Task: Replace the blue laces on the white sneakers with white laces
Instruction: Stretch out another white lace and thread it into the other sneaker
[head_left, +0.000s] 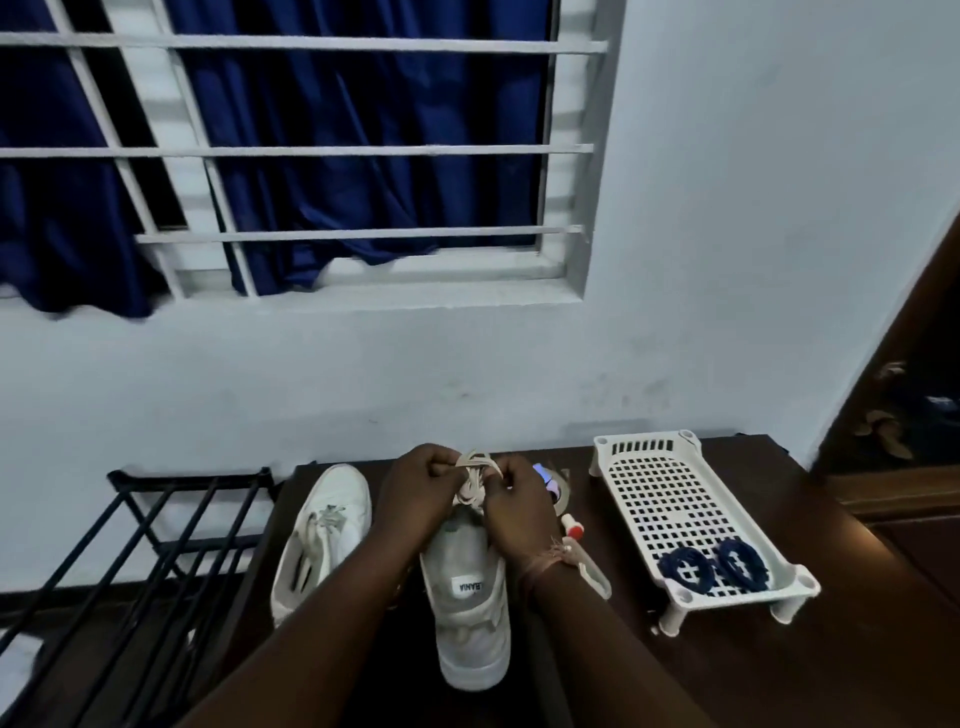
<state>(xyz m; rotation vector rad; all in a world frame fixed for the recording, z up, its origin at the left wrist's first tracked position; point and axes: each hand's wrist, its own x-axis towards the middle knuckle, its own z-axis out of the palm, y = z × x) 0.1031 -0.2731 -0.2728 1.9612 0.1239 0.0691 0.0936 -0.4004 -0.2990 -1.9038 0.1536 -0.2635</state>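
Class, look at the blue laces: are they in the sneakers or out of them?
Out. The blue laces lie coiled in the white basket, away from both sneakers.

Hands hide sneaker (470, 597) toe; tape (556, 491), perhaps.

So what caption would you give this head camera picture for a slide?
Both hands, left hand and right hand, tie the white lace on one sneaker; coiled blue laces lie in the tray.

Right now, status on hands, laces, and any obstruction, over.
Left hand and right hand both pinching white lace over near white sneaker. Two coiled blue laces in white perforated plastic tray. Nothing in the way.
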